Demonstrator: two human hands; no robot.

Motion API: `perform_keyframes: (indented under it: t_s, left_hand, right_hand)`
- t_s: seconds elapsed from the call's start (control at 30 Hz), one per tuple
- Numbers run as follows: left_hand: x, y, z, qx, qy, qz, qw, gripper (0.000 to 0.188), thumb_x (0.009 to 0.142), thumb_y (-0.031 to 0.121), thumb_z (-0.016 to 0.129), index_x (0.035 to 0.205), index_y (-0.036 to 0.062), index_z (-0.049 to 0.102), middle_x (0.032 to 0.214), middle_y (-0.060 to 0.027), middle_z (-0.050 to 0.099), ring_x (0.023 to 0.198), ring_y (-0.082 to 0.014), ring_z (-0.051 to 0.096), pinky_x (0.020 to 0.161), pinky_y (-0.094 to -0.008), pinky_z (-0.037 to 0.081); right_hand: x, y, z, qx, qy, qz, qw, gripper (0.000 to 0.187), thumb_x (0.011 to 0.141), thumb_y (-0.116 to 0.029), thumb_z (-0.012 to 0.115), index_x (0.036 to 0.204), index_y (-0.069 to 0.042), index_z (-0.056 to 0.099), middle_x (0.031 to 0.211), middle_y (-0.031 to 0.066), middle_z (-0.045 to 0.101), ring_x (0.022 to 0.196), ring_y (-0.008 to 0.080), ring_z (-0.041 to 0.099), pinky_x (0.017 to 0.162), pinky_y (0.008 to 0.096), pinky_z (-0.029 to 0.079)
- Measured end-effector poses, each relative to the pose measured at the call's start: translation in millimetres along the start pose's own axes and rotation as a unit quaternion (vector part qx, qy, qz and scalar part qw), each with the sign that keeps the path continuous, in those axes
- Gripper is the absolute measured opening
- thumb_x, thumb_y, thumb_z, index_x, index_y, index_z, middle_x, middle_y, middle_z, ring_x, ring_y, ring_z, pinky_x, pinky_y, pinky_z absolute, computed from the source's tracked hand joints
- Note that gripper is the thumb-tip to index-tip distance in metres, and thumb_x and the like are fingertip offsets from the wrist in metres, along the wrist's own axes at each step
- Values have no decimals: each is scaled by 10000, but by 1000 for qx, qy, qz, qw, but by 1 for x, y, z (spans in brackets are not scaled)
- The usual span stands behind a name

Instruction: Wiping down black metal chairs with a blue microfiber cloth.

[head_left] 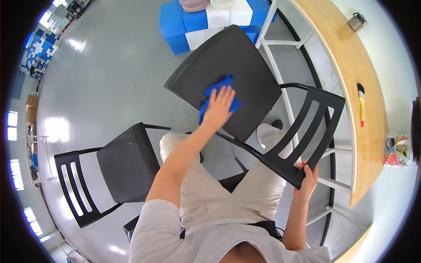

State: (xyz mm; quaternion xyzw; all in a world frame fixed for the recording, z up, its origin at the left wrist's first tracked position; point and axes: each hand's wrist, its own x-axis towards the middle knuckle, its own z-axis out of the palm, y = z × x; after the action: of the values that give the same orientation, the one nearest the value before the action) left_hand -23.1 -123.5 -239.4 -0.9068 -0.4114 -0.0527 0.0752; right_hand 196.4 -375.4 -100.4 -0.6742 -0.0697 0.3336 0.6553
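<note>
A black chair (252, 65) is tilted in front of me, its broad seat facing up and its slatted backrest (307, 127) off to the right. My left hand (220, 107) presses a crumpled blue cloth (227, 81) onto the near left part of the seat, holding it under the palm and fingers. At the lower corner of the backrest, my right hand (308, 179) is closed around the frame. The thumb and some fingertips show at the edge; the other fingers are partly hidden behind it.
A second black chair (131, 164) stands at my left. On my right is a wooden-topped table (366, 65) with white legs, bearing a yellow-handled tool (362, 105) and a small dark container (356, 22). Blue and white blocks (195, 26) are stacked beyond the tilted chair.
</note>
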Motion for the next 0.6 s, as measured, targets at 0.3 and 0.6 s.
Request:
perform_keyframes:
  t_s: [0.3,0.6]
  left_hand:
    - [-64,90,38,-371,15,83,925,290,874,224,562,1105,52,601,1178,-77,590,1177,-223,485,1026,-354,328]
    - [-102,166,5,-820,-11,-221,527,310,950,246,475,1135,11,558,1101,-94,605,1024,-158,539,931,-312,388]
  right_hand:
    - [6,8,-20,5,12,5,1000,141,858,26,438,982,31,506,861,105,556,748,186,561,752,342,495]
    - [10,10,-16,46,3,16,999,196,861,39,422,1048,32,477,906,103,564,749,184,569,766,361,507]
